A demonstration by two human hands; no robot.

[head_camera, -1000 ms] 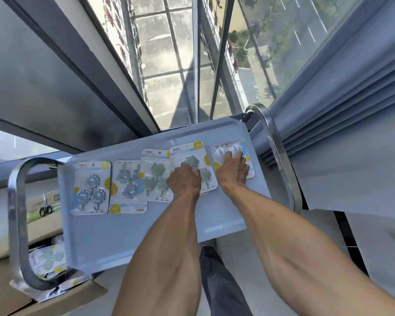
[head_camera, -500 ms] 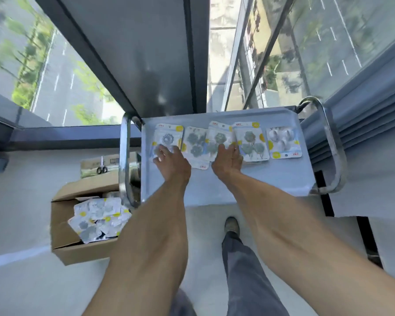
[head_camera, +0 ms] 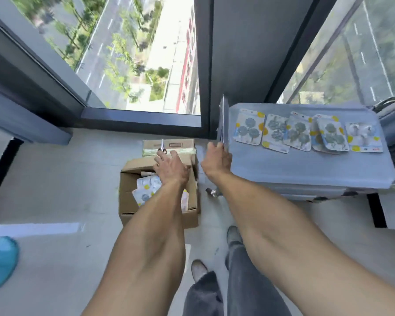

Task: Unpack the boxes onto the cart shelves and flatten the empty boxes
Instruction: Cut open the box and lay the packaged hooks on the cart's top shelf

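At far lower left lies a smooth blue rounded object [head_camera: 0,261]. Left of centre, an open brown cardboard box [head_camera: 132,201] sits on the pale floor, holding glossy blister packs [head_camera: 146,188]. These look light, thin and slippery, best pinched by a stiff card edge. The left hand [head_camera: 171,167] hovers above it, fingers loosely spread, holding nothing. The right hand [head_camera: 217,159] reaches beside the cart's steel handle [head_camera: 222,119]; its finger state is unclear. At right, the grey cart shelf [head_camera: 306,165] carries a row of packs [head_camera: 297,133].
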